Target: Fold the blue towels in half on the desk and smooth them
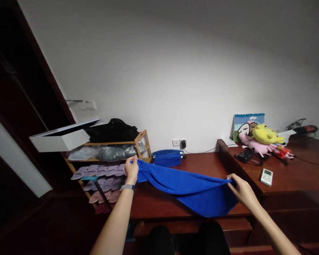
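A blue cloth [186, 182] is stretched between my two hands over the brown wooden desk [154, 203]. My left hand [132, 170] pinches its left end, beside the shoe rack. At the cloth's upper right corner, my right hand [240, 187] is closed on the edge. The middle of the cloth sags in folds, and its lower right part hangs down toward the desk's front edge. Behind it, against the wall, lie more folded blue cloths [168, 158].
On the left stands a wooden rack [143, 143] with slippers [110, 170], a black bag [113, 131] and a white box [66, 140]. The higher right surface bears plush toys [267, 134], a picture [248, 124], cables and a white remote [266, 177].
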The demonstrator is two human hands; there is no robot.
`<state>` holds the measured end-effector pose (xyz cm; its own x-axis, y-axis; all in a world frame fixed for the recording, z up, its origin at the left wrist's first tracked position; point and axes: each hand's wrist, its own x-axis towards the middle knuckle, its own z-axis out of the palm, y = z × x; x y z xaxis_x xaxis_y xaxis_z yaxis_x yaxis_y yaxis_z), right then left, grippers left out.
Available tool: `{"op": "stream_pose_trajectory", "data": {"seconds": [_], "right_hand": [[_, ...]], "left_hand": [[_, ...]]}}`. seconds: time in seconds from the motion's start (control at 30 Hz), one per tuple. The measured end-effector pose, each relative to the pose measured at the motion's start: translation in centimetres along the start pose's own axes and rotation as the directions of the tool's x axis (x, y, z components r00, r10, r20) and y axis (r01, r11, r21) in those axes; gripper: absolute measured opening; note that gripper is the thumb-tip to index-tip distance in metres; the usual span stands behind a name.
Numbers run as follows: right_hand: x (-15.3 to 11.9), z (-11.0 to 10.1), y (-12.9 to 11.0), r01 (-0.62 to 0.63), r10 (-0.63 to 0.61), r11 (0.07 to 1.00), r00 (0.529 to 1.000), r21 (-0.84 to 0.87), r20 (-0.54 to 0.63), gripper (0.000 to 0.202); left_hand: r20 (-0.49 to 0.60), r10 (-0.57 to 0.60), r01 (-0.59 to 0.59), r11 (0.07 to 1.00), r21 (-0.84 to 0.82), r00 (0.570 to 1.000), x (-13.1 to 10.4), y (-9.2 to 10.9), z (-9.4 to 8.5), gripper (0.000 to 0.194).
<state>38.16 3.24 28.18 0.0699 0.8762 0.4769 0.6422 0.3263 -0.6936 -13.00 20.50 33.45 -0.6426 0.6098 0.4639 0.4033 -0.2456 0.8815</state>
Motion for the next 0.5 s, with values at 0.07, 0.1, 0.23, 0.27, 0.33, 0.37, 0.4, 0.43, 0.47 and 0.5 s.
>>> {"op": "stream_pose_trajectory", "data": {"seconds": [0.07,0.1,0.23,0.27,0.33,0.37,0.4,0.43,0.47,0.5], "right_hand": [[1.0,-0.4,0.8,-0.042,0.042,0.999,0.999,-0.021,-0.032,0.018],[1.6,-0.7,1.0,-0.064,0.064,0.998,0.997,-0.009,-0.046,0.02],[3.1,-1.8,-0.3,-0.168,0.161,0.96,0.986,0.223,0.049,0.026],[3.2,-2.0,-1.2,-0.208,0.179,0.924,0.977,0.32,0.118,0.029],[3.4,-2.1,-3.5,-0.312,0.203,0.805,0.944,0.505,0.26,0.032],[3.4,-2.0,-4.9,-0.361,0.21,0.731,0.926,0.579,0.313,0.034],[3.5,-1.7,-6.4,-0.395,0.213,0.657,0.914,0.642,0.345,0.036],[3.6,-1.3,-7.9,-0.41,0.211,0.592,0.91,0.694,0.357,0.039],[3.8,-0.7,-9.4,-0.408,0.203,0.539,0.912,0.737,0.357,0.042],[4.0,-0.1,-10.9,-0.39,0.186,0.5,0.92,0.773,0.344,0.044]], "left_hand": [[-0.009,-0.011,0.011,1.0,0.008,1.0,0.0,-0.5,0.0,0.035],[-0.008,-0.014,0.015,1.0,0.011,1.0,0.0,-0.5,-0.1,0.034],[0.02,-0.038,0.037,0.999,0.023,0.999,0.3,0.1,-0.3,0.035],[0.04,-0.045,0.044,0.999,0.024,0.998,0.2,0.4,-0.1,0.036],[0.115,-0.054,0.053,0.998,0.016,0.992,-0.5,1.2,0.9,0.039],[0.173,-0.052,0.052,0.999,0.005,0.984,-1.2,1.8,1.7,0.041],[0.242,-0.043,0.047,0.999,-0.011,0.969,-2.3,2.6,2.7,0.042],[0.314,-0.027,0.039,0.999,-0.031,0.949,-3.7,3.6,3.7,0.044],[0.39,-0.002,0.027,0.998,-0.057,0.921,-5.5,4.8,4.6,0.045],[0.454,0.028,0.012,0.996,-0.085,0.891,-7.5,6.3,5.3,0.045]]}}
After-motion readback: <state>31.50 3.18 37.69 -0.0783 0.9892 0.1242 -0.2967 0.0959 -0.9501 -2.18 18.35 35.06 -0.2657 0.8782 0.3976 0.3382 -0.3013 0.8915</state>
